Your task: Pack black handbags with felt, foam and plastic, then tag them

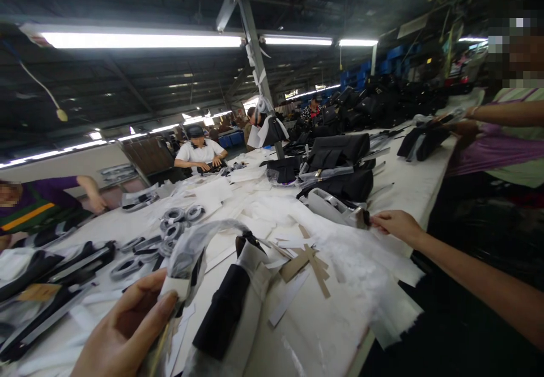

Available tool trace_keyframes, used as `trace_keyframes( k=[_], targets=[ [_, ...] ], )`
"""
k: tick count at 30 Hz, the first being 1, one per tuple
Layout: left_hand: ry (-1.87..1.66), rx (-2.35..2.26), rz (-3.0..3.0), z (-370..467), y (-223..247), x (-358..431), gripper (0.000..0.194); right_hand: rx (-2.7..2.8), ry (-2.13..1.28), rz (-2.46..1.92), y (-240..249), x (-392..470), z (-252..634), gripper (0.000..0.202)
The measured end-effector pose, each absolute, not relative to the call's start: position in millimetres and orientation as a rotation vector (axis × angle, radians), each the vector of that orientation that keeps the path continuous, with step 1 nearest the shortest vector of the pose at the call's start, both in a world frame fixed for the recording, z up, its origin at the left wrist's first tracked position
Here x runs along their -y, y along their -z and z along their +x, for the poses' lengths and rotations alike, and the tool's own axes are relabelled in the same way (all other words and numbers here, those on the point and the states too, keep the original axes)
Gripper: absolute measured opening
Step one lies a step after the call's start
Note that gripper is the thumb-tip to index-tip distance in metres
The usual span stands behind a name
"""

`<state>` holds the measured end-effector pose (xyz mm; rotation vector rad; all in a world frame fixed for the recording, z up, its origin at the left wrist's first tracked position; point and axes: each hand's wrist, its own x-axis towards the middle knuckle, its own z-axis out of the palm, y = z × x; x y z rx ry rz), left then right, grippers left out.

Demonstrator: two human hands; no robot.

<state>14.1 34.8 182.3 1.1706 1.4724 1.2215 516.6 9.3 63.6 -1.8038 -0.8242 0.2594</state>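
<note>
My left hand [131, 323], low and left of centre, pinches a plastic-wrapped strap [182, 278] between thumb and fingers. The strap arches up and over to a black bag [225, 309] partly covered in white wrapping, lying on the white table [314, 331]. My right hand [395, 224] reaches in from the right, its fingers pressed together at the dark end of a tape dispenser [335, 207] near the table's right edge. Brown and white card strips [317, 272] lie between the bag and the white sheets [352, 252].
Rolled straps [172, 224] and long black pieces [38, 275] cover the left side. Black bags [335, 156] are stacked beyond the dispenser. A metal post [255, 42] rises behind. People work at the left, the far side and the right, one holding black pieces [419, 139].
</note>
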Motion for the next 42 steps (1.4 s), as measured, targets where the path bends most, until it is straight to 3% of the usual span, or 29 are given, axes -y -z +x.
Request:
trace_keyframes(
  k=[4, 6, 9, 13, 17, 23, 33, 42],
  targets=[
    [-1.283, -1.312, 1.290, 16, -181, -34, 0.065, 0.930, -0.344, -1.876, -77, -1, 503, 0.011],
    [-1.341, -1.220, 1.364, 18, -179, -33, 0.056, 1.030, -0.330, -1.852, -89, -1, 470, 0.019],
    [-1.346, -1.121, 1.445, 21, -176, -34, 0.045, 1.327, -0.528, -1.500, -117, 2, 388, 0.039],
    [-1.354, -1.104, 1.577, 23, -171, -35, 0.035, 1.611, -0.818, -1.060, -158, 7, 266, 0.031],
    [-1.411, -1.074, 1.721, 23, -167, -34, 0.028, 1.654, -0.891, -0.940, -175, -8, 202, 0.031],
    [-1.410, -1.014, 1.722, 18, -166, -33, 0.029, 1.630, -0.744, -1.096, -172, -20, 191, 0.037],
    [-1.261, -0.908, 1.569, 11, -168, -35, 0.040, 1.556, -1.090, -1.116, -169, -32, 201, 0.032],
    [-1.167, -0.803, 1.297, 16, -172, -27, 0.047, 1.562, -1.141, -1.023, -135, -72, 204, 0.043]
  ],
)
